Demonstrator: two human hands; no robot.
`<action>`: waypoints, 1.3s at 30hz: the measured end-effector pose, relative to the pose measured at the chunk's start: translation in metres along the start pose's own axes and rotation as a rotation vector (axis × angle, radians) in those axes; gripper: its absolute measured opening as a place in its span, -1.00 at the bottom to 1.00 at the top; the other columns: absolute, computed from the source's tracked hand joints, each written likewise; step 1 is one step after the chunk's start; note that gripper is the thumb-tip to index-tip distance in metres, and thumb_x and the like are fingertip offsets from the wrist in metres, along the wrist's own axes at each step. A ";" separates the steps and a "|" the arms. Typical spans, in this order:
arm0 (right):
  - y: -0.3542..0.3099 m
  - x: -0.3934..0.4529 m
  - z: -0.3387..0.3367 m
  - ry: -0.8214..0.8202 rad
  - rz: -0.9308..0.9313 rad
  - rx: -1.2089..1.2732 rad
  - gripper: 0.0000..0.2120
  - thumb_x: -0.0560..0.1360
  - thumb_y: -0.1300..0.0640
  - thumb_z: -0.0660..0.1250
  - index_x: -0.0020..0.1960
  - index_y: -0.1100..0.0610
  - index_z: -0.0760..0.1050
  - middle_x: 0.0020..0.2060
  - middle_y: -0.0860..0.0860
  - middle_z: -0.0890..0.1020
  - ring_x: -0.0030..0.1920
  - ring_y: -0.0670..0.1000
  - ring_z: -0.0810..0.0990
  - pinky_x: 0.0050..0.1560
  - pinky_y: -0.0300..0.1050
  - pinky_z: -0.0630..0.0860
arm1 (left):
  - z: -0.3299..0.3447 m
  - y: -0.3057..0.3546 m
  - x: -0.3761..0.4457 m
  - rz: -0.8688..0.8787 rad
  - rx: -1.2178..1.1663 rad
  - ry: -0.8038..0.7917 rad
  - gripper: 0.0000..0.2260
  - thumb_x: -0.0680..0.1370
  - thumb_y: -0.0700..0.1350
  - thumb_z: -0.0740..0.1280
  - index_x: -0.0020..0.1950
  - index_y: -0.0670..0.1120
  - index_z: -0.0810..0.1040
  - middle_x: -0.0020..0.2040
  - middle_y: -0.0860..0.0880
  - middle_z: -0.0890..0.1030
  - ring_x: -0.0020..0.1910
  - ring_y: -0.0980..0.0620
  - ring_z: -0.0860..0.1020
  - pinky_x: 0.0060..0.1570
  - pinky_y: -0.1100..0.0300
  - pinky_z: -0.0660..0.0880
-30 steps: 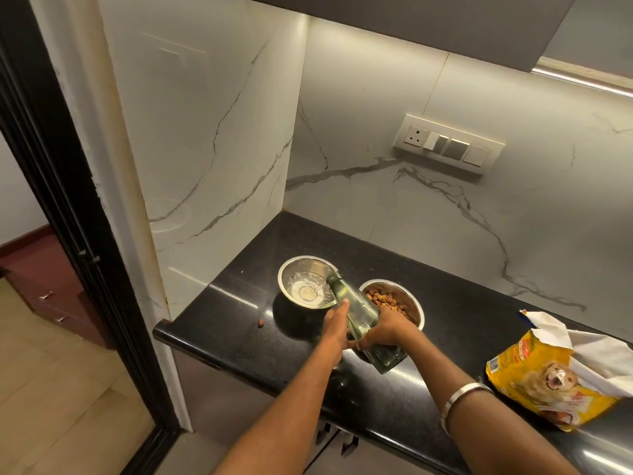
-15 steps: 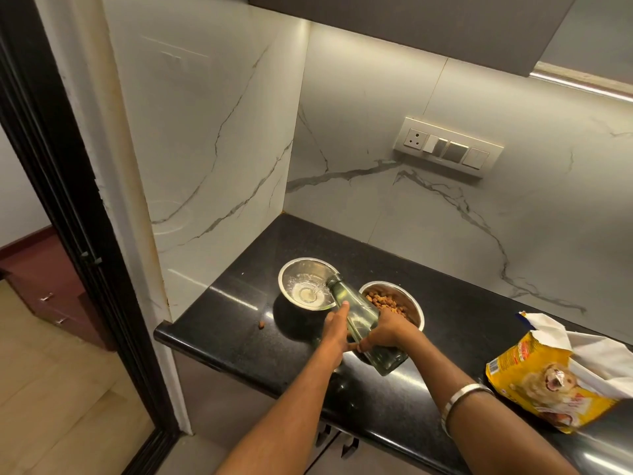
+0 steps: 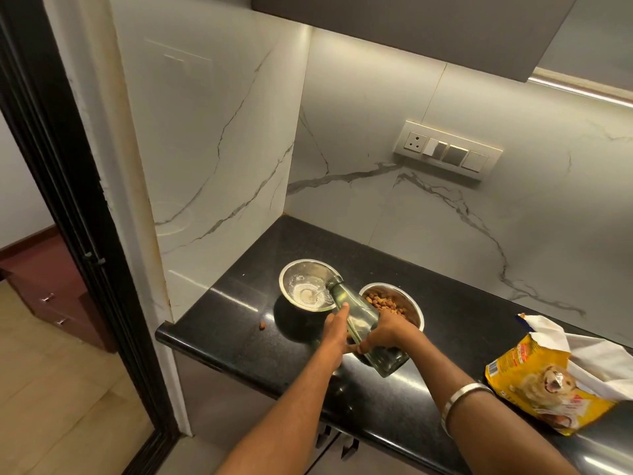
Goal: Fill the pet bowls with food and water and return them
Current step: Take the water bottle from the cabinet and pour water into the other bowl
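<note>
Glass bottle (image 3: pixel 359 325) tilting over the counter (image 3: pixel 239 337), right hand (image 3: pixel 387 334) clamping its base, left hand (image 3: pixel 335 329) steadying the neck, aiming water into the steel water bowl (image 3: pixel 308 284); kibble bowl (image 3: pixel 390 305) sitting alongside, already filled.

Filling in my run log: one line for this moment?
step: pouring water | both hands on glass bottle | target: left bowl | kibble bowl filled

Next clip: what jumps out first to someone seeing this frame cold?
Both hands, left hand and right hand, tilt a clear glass bottle over the left steel bowl, where water pools. Beside it on the black countertop, the second steel bowl holds brown kibble. At far right lies an opened yellow dog food bag, and one stray kibble piece sits near the counter's front edge.
</note>
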State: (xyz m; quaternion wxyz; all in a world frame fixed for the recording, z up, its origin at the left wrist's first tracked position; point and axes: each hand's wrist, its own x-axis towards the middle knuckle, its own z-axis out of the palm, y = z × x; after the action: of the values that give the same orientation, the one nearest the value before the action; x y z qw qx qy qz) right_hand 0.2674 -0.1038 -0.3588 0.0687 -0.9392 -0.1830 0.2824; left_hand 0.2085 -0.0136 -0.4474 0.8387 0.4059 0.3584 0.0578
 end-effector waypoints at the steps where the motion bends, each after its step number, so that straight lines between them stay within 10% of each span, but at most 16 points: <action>1: 0.000 0.000 0.000 0.005 -0.001 -0.006 -0.25 0.20 -0.03 0.59 0.28 0.10 0.36 0.03 0.04 0.54 0.02 0.02 0.54 -0.03 -0.14 0.49 | 0.000 0.000 0.000 0.001 0.003 0.001 -0.53 0.58 0.18 0.24 0.42 0.00 0.42 0.22 -0.16 0.61 0.15 -0.16 0.61 0.09 -0.18 0.60; 20: 0.002 0.004 0.010 0.030 -0.029 0.040 -0.18 0.21 -0.04 0.59 0.33 0.11 0.26 0.07 0.04 0.50 0.07 0.04 0.52 0.07 -0.09 0.53 | -0.006 0.006 -0.007 0.042 0.022 0.016 -0.54 0.61 0.14 0.22 0.47 -0.03 0.38 0.30 -0.15 0.56 0.18 -0.13 0.58 0.11 -0.14 0.59; 39: -0.011 0.002 0.020 0.252 -0.243 0.419 -0.23 0.22 -0.02 0.59 0.26 0.07 0.23 0.08 0.01 0.48 0.05 0.00 0.52 0.01 -0.11 0.54 | -0.008 0.055 -0.018 0.447 0.125 -0.028 -0.54 0.42 0.13 0.41 0.27 0.02 0.50 0.21 -0.13 0.60 0.16 -0.13 0.62 0.19 -0.10 0.58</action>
State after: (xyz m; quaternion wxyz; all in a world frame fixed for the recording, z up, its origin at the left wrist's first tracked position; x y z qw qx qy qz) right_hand 0.2544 -0.0922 -0.3744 0.3172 -0.9034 -0.2219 0.1844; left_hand 0.2006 0.0213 -0.4008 0.7833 0.5270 0.2507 0.2143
